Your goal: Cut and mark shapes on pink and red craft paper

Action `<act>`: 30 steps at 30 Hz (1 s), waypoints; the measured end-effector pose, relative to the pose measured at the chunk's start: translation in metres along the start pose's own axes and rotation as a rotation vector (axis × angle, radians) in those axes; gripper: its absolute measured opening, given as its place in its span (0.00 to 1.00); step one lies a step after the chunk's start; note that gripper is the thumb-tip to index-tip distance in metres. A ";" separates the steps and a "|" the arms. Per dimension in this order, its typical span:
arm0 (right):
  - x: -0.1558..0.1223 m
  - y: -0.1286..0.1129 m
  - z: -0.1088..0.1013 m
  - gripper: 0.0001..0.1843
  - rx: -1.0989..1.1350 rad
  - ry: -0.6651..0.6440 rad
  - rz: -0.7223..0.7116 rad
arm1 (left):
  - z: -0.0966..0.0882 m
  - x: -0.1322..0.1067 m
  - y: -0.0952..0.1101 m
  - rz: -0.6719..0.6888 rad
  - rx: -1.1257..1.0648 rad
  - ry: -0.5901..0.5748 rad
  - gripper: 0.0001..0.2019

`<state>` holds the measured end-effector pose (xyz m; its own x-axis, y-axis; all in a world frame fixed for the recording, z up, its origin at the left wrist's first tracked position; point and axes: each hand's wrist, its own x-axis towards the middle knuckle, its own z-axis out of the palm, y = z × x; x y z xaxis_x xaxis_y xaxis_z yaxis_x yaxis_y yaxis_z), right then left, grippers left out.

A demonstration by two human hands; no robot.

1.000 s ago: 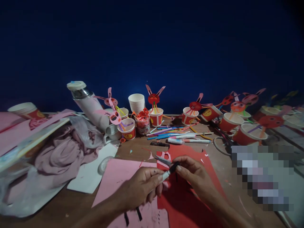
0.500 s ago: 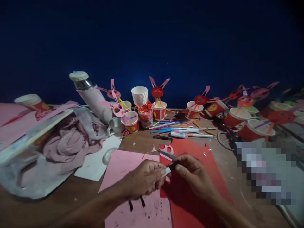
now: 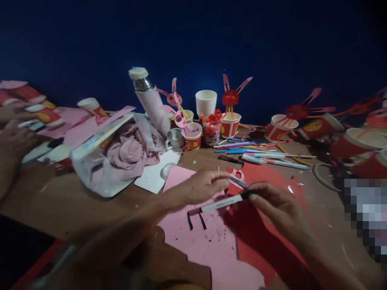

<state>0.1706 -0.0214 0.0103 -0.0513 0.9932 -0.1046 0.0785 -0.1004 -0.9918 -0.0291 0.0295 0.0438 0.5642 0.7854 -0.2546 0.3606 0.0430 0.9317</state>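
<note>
My right hand (image 3: 278, 205) is closed on the dark end of a white marker (image 3: 222, 203), which lies level above the paper and points left. My left hand (image 3: 202, 187) is off the marker, its fingers stretched to the right with nothing in them. Its fingertips are close to a pair of scissors (image 3: 241, 182) lying beside a pink cut-out. Under both hands are a pink sheet (image 3: 211, 245) with black marks and a red sheet (image 3: 269, 179). Two short black strips (image 3: 195, 220) lie on the pink sheet.
Behind stand a white flask (image 3: 149, 100), stacked white cups (image 3: 206, 102), a jar of red bits (image 3: 211, 131) and red cups with paper bunny heads (image 3: 230, 125). Pens (image 3: 260, 155) lie loose. A plastic bag of pink cloth (image 3: 121, 155) sits left. Another person's hands (image 3: 13, 137) are at far left.
My left hand has let go of the marker and moved toward the scissors. My right hand now holds the marker alone. The view has swung left, and another person's hands have come into sight.
</note>
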 end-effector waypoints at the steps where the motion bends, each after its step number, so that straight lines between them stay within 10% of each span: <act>1: 0.002 -0.004 -0.008 0.09 -0.046 0.046 -0.013 | -0.009 -0.002 0.000 0.047 0.077 0.119 0.15; 6: 0.018 -0.017 -0.067 0.13 -0.665 0.279 -0.024 | -0.044 -0.028 -0.018 0.011 0.360 0.266 0.15; 11: 0.027 -0.003 -0.088 0.18 -1.232 0.239 0.064 | -0.037 -0.055 -0.040 -0.008 0.547 0.273 0.10; 17: 0.019 -0.006 -0.043 0.15 -1.396 0.271 -0.477 | -0.021 -0.071 -0.056 -0.032 0.699 0.268 0.11; 24: 0.002 0.005 0.035 0.13 -1.168 -0.272 -0.477 | -0.014 -0.075 -0.069 -0.085 0.809 0.293 0.08; 30: -0.001 0.007 0.050 0.14 -1.134 -0.347 -0.480 | -0.013 -0.073 -0.070 -0.089 0.780 0.285 0.05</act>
<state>0.1211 -0.0261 0.0001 -0.5528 0.8310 0.0622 0.7725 0.5390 -0.3356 -0.1052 -0.0230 0.0005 0.3375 0.9299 -0.1462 0.8652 -0.2452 0.4375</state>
